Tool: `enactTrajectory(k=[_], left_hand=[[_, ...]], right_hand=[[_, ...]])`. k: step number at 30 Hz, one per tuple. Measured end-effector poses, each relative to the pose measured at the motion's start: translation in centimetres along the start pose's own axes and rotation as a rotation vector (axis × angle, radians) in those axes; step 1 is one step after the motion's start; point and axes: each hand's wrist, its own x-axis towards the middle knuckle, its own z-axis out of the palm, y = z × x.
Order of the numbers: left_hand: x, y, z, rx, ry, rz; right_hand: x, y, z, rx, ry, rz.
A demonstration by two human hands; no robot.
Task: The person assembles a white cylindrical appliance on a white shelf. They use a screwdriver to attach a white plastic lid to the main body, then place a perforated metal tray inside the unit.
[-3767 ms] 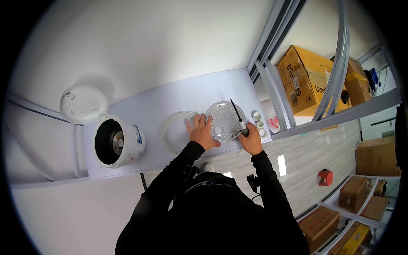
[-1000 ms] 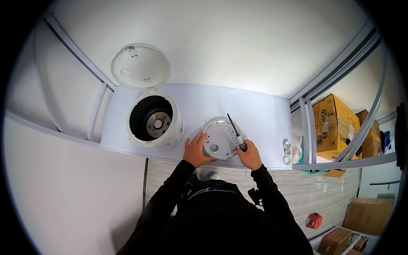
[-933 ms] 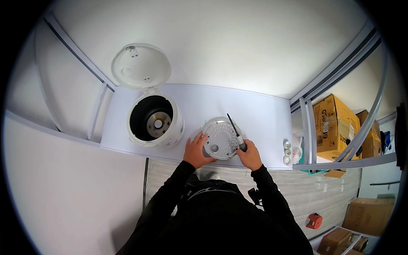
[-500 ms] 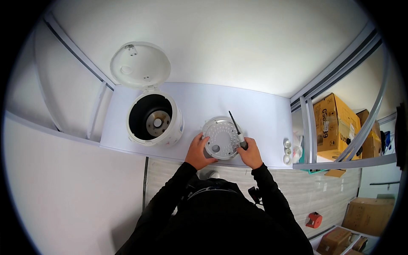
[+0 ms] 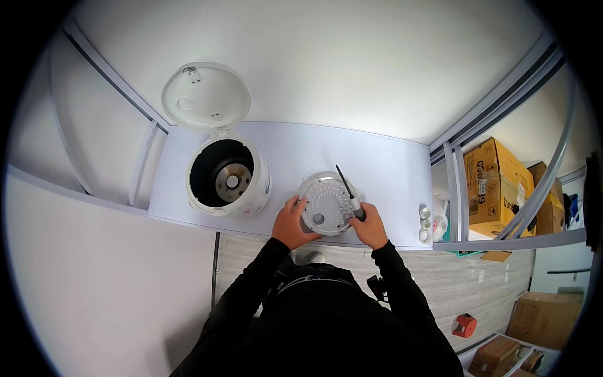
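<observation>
A round, silver, perforated plate (image 5: 328, 200) with a grey round spot near its lower edge lies at the front of the table. My left hand (image 5: 290, 226) is closed round its left rim, the fingers curled over the edge and the thumb along the near side. In my right hand (image 5: 370, 227) is a screwdriver (image 5: 355, 206) with a dark shaft and a grey-and-white handle; its shaft points up and away over the plate's right side. The fingers of that hand also touch the plate's right rim. Left of the plate stands a white rice cooker (image 5: 259, 195), its lid (image 5: 207, 97) raised.
Several small round containers (image 5: 425, 224) stand in a row at the table's (image 5: 389, 169) right end. Metal frame bars (image 5: 456, 195) border that end, with cardboard boxes (image 5: 496, 185) beyond. A red stool (image 5: 464, 325) sits on the floor behind, to the right.
The screwdriver's tip has shifted slightly left over the plate. Both hands keep their places at the plate's rim.
</observation>
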Motion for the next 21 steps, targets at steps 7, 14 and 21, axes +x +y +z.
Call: enactTrajectory(k=[7, 14, 21], left_hand=[[0.2, 0.1, 0.03, 0.037, -0.014, -0.005], [-0.24, -0.2, 0.64, 0.003, 0.003, 0.007], [-0.31, -0.49, 0.85, 0.023, 0.003, 0.006]], right_hand=[[-0.01, -0.37, -0.18, -0.013, -0.01, 0.007], [0.08, -0.24, -0.23, -0.013, -0.007, 0.032], [0.17, 0.11, -0.16, -0.045, 0.01, 0.006]])
